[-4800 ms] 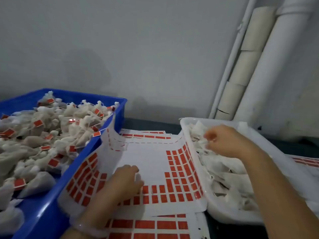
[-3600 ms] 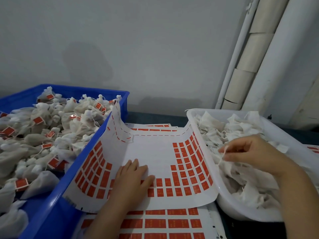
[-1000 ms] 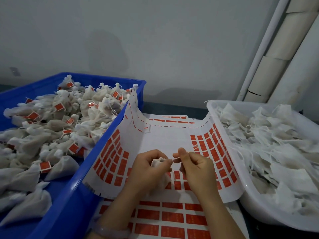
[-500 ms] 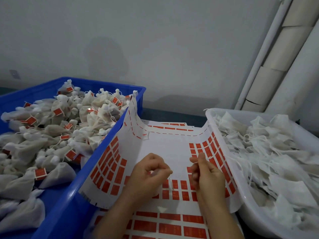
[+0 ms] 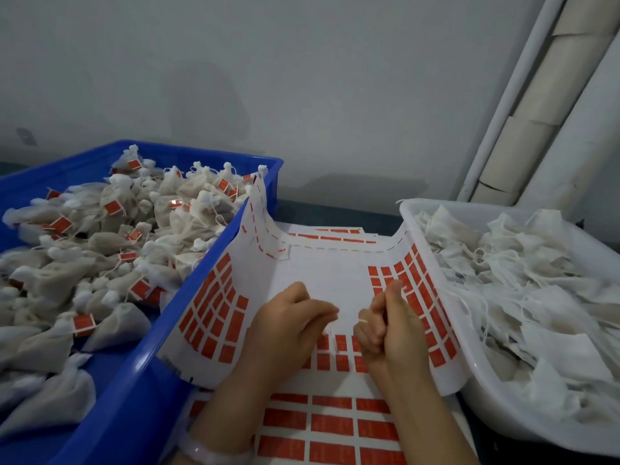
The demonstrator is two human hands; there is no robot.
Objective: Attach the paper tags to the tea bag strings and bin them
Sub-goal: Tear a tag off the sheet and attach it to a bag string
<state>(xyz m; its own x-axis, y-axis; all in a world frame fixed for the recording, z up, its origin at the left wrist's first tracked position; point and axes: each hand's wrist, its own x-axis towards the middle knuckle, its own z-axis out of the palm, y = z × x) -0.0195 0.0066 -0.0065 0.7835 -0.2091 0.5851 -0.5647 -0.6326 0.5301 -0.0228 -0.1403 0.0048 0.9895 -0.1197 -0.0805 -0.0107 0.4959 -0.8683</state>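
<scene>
Tags (image 5: 235, 325): orange-red rectangles in rows

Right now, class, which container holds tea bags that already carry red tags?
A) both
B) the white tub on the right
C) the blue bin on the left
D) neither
C: red tags dot the tea bags in the blue bin; the white tub shows only untagged ones.

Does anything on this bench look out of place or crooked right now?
The tag sheet is not lying flat: its left side curls up against the blue bin and its right side climbs the wall of the white tub. Nothing looks spilled.
</scene>
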